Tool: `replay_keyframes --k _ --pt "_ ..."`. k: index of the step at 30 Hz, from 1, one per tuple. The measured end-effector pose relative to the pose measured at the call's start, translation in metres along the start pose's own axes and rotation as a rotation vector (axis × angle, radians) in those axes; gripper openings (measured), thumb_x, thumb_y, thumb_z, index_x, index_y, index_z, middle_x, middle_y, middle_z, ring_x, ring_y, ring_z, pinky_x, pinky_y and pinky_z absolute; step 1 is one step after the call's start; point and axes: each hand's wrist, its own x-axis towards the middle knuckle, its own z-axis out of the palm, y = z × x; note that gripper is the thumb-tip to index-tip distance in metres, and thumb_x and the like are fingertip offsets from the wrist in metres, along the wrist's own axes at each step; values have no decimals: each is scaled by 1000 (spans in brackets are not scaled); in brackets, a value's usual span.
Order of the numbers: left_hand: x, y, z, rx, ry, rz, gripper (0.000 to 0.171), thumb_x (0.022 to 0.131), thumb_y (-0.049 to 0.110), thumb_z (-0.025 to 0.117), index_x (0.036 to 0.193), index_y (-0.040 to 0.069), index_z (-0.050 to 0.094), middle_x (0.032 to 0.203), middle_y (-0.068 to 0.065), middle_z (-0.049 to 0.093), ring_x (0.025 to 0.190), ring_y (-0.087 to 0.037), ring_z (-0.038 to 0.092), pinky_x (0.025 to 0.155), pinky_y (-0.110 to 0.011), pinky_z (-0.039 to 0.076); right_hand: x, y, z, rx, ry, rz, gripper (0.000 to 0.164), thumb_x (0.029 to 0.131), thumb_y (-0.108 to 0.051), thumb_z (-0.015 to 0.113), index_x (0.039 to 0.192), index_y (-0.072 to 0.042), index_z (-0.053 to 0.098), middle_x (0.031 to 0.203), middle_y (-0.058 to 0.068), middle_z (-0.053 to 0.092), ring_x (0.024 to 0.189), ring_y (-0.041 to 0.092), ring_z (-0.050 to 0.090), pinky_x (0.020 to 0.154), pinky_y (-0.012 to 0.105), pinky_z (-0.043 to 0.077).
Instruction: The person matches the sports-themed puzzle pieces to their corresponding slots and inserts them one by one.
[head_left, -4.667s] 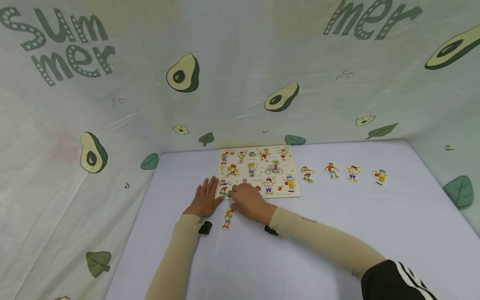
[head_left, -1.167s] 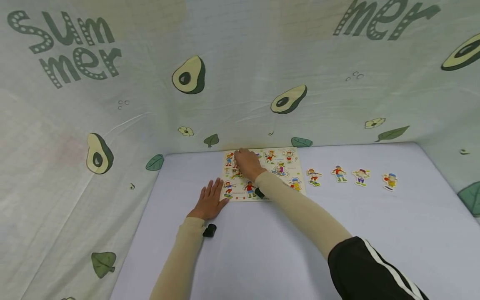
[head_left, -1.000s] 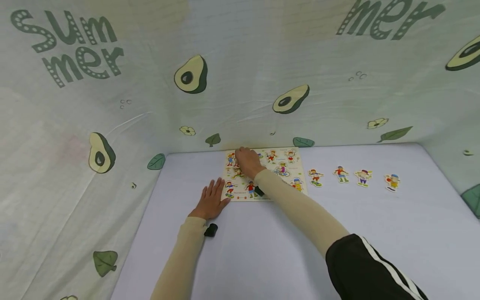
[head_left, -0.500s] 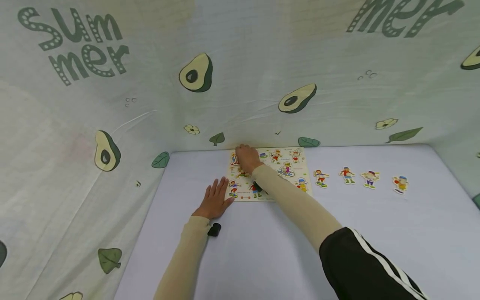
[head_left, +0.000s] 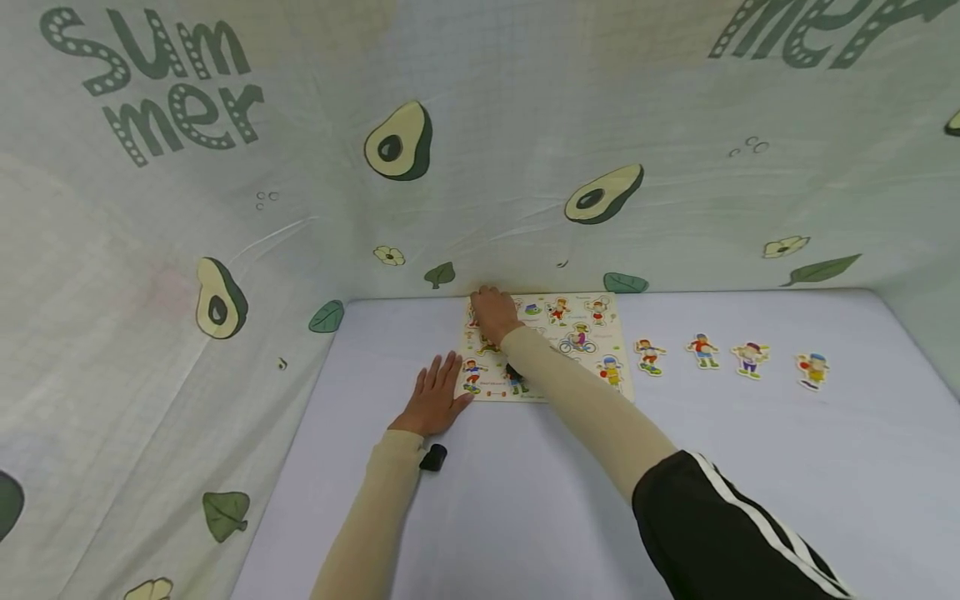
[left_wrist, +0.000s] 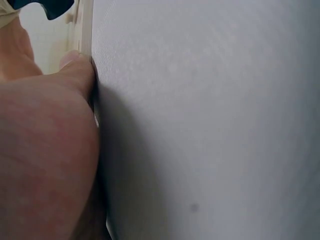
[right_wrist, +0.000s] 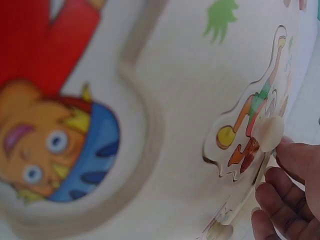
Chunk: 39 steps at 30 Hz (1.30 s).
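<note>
A pale puzzle board with cartoon children in sports outfits lies against the back of the table. My left hand rests with spread fingers at its lower left corner; in the left wrist view the thumb touches the board's edge. Over the upper left of the board, my right hand covers part of the top row. The right wrist view has my right thumb at the wooden knob of a puzzle piece, the other fingers curled below. The piece's exact seating is hard to tell.
Several loose figure pieces lie in a row right of the board, among them a skateboarder and a figure with an orange ball. A patterned cloth wall rises behind the white table.
The piece lying in front of the board earlier is gone from there. My right hand has moved from the board's lower edge to its upper left and stays there. The left hand keeps its place.
</note>
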Motion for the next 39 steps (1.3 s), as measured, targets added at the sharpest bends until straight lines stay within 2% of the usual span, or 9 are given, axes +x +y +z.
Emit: replay_keyframes --k 9,18,24,27,31,34,36,39 --pt "1 -1 1 15 10 -5 78 113 45 43 170 5 8 179 -14 2 164 -37 -4 131 -58 2 2 -6 0 15 14 -15 32 100 -3 72 132 -2 68 125 18 68 118 34 66 101 48 56" --pt "1 1 4 -9 29 12 78 113 43 46 170 4 10 178 -15 4 164 -39 -2 131 -59 3 3 -8 6 27 43 42 26 105 -5 65 130 -3 71 124 17 68 117 33 66 98 47 59" --pt "1 -5 7 22 44 19 78 114 45 42 170 3 9 178 -15 2 164 -39 -3 131 -59 3 -1 -15 3 -26 37 45 25 104 -12 68 128 -5 72 124 15 70 118 31 66 99 44 59" --pt "3 -5 7 18 47 20 78 113 46 43 170 3 9 178 -15 2 164 -39 -4 131 -60 3 -6 -15 1 -44 12 43 32 105 -19 68 135 -5 67 134 15 68 127 31 63 107 44 54" --pt "2 -5 7 5 37 19 79 113 45 44 170 3 8 178 -16 2 164 -39 -4 131 -60 2 -14 -14 -2 -39 -8 43 37 109 -20 61 144 -6 61 143 14 64 135 31 58 113 45 50" --pt "2 -5 6 7 28 24 79 114 45 43 170 2 8 178 -17 1 164 -40 -5 131 -60 2 -23 -12 -7 -39 30 29 35 106 -13 66 140 -6 64 138 13 66 131 31 61 110 45 51" --pt "3 -5 6 11 23 23 78 114 44 43 170 2 7 178 -17 1 164 -40 -5 131 -60 1 -30 -10 -13 -58 47 10 39 101 -15 73 139 -6 64 135 13 67 128 31 62 109 44 53" --pt "3 -5 5 9 18 21 79 114 44 43 170 2 7 178 -17 1 164 -41 -5 131 -60 1 -43 -4 -23 -75 63 -11 41 100 -17 76 137 -6 65 131 13 67 124 30 64 106 44 54"
